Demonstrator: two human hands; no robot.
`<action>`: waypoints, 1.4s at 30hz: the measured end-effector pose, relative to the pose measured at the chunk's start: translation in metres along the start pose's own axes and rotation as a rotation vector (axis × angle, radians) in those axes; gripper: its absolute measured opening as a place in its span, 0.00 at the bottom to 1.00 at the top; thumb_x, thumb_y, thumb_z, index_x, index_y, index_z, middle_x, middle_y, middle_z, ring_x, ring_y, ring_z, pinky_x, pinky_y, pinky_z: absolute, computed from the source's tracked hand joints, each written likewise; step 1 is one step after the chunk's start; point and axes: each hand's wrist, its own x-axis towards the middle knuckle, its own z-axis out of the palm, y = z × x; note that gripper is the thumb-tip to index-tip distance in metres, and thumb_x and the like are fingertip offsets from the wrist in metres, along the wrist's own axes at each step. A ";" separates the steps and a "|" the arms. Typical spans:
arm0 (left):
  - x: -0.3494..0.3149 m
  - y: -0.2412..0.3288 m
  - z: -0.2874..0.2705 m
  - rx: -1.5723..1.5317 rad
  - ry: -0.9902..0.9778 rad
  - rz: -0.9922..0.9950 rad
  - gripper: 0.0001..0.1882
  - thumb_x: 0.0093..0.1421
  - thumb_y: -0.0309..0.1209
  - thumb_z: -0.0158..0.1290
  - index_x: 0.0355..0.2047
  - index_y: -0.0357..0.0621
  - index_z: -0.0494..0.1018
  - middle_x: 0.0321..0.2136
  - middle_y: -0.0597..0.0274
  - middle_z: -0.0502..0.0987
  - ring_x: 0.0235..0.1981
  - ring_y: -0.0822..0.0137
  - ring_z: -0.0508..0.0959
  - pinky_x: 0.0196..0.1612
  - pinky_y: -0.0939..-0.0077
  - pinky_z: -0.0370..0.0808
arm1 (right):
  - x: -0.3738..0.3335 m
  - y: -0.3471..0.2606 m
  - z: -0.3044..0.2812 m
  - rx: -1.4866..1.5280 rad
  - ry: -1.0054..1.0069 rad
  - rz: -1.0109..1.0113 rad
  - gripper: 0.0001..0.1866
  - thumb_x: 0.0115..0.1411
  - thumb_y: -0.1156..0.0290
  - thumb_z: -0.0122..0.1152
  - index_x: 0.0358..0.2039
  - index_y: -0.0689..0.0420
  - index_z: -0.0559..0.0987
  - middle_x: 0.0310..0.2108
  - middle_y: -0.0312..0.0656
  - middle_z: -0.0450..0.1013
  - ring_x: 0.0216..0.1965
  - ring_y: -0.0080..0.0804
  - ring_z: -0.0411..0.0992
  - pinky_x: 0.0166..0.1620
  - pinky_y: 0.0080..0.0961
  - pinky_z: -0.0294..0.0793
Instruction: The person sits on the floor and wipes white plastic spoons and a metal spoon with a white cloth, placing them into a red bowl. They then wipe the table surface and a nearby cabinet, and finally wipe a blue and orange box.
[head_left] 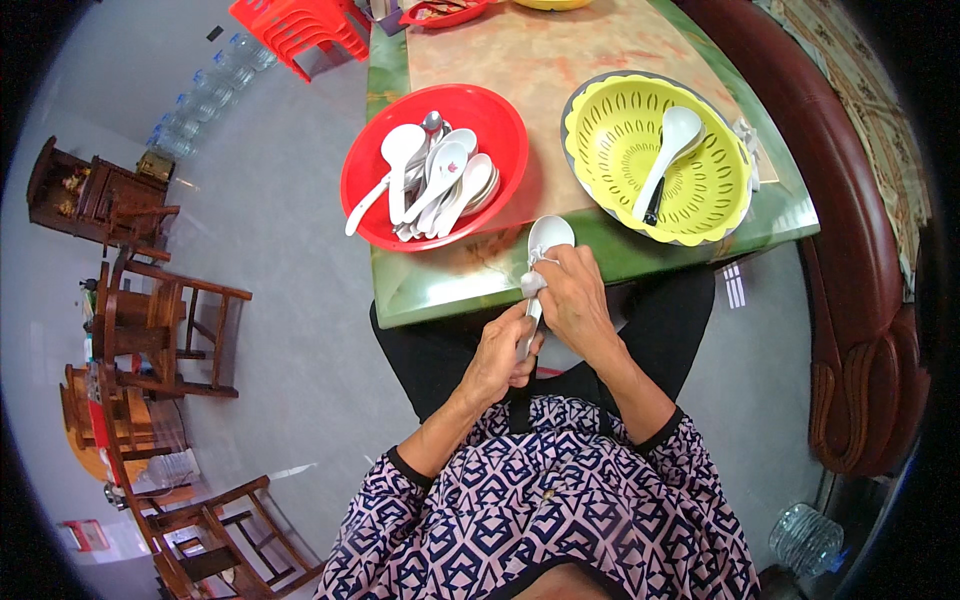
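Note:
A white ladle-like spoon (550, 234) is held over the near edge of the table, its bowl pointing away from me. My left hand (499, 353) is closed round the lower end of its handle. Higher up the handle, my right hand (575, 299) presses a crumpled white tissue (534, 284) against the spoon. To the left, a red basin (500, 122) holds a pile of white spoons (447, 172) and some metal ones. On the right stands a yellow-green colander (600, 130) with a large white spoon (668, 150) and a dark-handled utensil (655, 203) in it.
The stone-look table (470, 285) has a green border. More white tissue (748, 140) lies beside the colander. A brown leather sofa (840, 230) runs along the right. Wooden chairs (170, 320), stacked red stools (305, 30) and large water bottles (205, 95) stand to the left.

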 end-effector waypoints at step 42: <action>0.044 0.073 0.030 -0.479 -0.042 0.465 0.15 0.65 0.40 0.42 0.43 0.42 0.66 0.39 0.53 0.75 0.40 0.59 0.77 0.44 0.61 0.77 | -0.024 -0.029 -0.045 0.903 -0.071 0.322 0.15 0.48 0.84 0.58 0.38 0.57 0.74 0.31 0.39 0.76 0.32 0.22 0.73 0.37 0.19 0.71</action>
